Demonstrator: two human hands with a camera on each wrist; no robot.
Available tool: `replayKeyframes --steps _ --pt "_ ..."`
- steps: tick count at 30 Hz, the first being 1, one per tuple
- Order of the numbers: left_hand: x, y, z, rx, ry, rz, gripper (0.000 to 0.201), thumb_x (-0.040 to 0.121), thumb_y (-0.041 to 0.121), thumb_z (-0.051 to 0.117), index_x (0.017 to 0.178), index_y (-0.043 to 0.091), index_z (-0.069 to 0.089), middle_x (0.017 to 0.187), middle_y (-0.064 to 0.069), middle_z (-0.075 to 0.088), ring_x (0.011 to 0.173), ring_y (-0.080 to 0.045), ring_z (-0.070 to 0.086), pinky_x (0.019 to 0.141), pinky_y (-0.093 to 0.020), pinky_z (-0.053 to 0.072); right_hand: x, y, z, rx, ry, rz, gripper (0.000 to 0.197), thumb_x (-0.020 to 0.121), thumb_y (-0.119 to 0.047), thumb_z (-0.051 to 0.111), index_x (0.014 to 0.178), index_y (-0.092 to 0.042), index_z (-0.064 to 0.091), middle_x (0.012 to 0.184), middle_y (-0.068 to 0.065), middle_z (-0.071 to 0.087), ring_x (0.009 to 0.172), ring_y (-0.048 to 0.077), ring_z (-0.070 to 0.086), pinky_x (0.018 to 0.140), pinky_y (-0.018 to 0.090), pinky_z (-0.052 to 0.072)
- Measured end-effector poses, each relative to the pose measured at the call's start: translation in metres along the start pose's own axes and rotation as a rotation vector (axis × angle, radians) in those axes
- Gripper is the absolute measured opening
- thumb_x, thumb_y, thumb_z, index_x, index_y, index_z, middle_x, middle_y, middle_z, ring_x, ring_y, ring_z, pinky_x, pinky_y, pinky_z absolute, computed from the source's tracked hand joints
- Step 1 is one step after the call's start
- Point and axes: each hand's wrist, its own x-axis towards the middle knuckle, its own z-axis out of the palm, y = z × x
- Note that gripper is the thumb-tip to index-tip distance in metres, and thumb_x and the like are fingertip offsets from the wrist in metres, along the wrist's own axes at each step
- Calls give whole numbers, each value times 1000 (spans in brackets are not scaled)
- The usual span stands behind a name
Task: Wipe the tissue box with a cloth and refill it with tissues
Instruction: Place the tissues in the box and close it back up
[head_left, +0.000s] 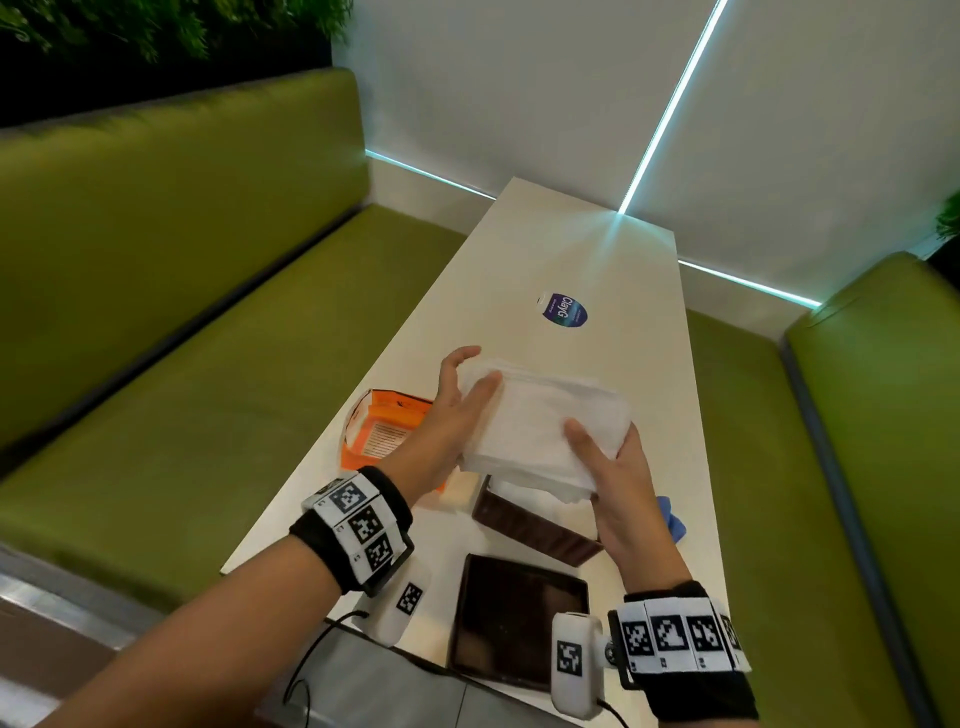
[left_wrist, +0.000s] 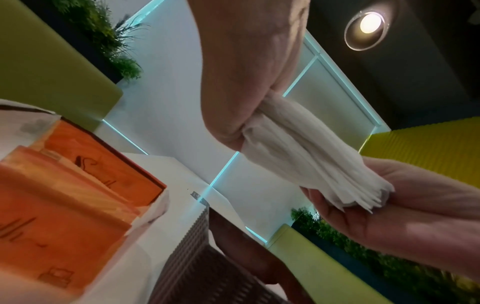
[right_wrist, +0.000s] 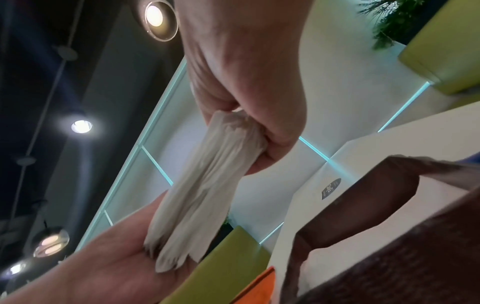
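Both hands hold a thick stack of white tissues (head_left: 540, 421) in the air over the table. My left hand (head_left: 470, 376) grips its far left end, thumb on top. My right hand (head_left: 605, 457) grips the near right end. Just below the stack stands the open dark brown tissue box (head_left: 530, 527), with some white tissue inside. In the left wrist view the tissue stack (left_wrist: 298, 152) sags between my left hand (left_wrist: 246, 82) and my right hand (left_wrist: 389, 205). The right wrist view shows the tissue stack (right_wrist: 207, 185) pinched by my right hand (right_wrist: 246, 92), above the brown box (right_wrist: 389, 236).
The box's flat brown lid (head_left: 514, 618) lies near the table's front edge. An opened orange tissue pack (head_left: 379, 431) sits at the left edge of the white table (head_left: 597, 260). A blue cloth (head_left: 672, 519) lies to the right of the box. Green benches flank the table.
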Motion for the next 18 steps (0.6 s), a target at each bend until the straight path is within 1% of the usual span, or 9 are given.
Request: replayKeyframes --steps 2,3,5,8,11,12,15,17,18 --pt "2 -7 1 86 36 31 33 99 39 47 123 53 28 112 -9 61 88 -23 63 66 -32 55 -1 4 -2 -5 2 8 53 87 -24 69 134 -19 46 126 2 63 114 18 62 96 38 51" --pt "3 -9 2 165 55 70 33 101 36 44 124 49 25 102 -9 60 80 -19 61 66 -28 52 -2 5 -4 -12 -8 22 50 89 -24 67 134 -19 47 125 1 64 114 18 62 95 36 51" --pt "5 -13 5 303 79 155 27 103 28 38 124 35 23 77 -2 49 59 -11 48 53 -19 41 -3 5 -6 -20 -20 44 47 90 -26 64 134 -18 48 124 2 65 113 18 63 95 36 51" --pt "6 -16 11 392 25 205 12 104 17 32 116 19 32 66 2 37 46 -5 35 42 -16 30 -1 7 -10 -21 48 62 43 91 -30 63 131 -17 51 122 4 66 114 22 62 97 39 51" --pt "6 -19 16 463 -28 233 26 98 1 31 95 14 53 79 5 48 65 -8 43 59 -21 34 1 11 -12 -103 127 46 32 93 -37 60 120 -22 51 115 4 66 106 23 64 96 44 52" --pt "6 -19 17 464 -40 221 29 98 1 32 93 14 57 86 8 53 74 -9 46 64 -22 35 0 12 -11 -165 164 37 33 93 -40 57 120 -24 47 112 3 65 100 21 64 93 43 54" --pt "5 -19 14 379 -147 84 19 100 17 47 113 24 58 111 10 58 95 -13 59 76 -26 49 -5 15 -12 -334 278 -45 41 99 -34 47 135 -32 26 92 8 60 75 17 59 78 44 55" --pt "6 -20 10 359 -233 -30 35 93 23 61 126 31 51 122 6 56 104 -20 64 84 -37 57 -8 18 -15 -432 256 -114 40 102 -26 40 135 -41 25 79 9 57 68 24 56 71 49 55" --pt "7 -21 8 385 -246 -53 43 91 22 65 129 32 48 124 4 55 107 -22 64 90 -40 57 -9 18 -18 -454 189 -122 40 103 -23 36 134 -45 28 82 7 59 73 27 57 72 50 55"
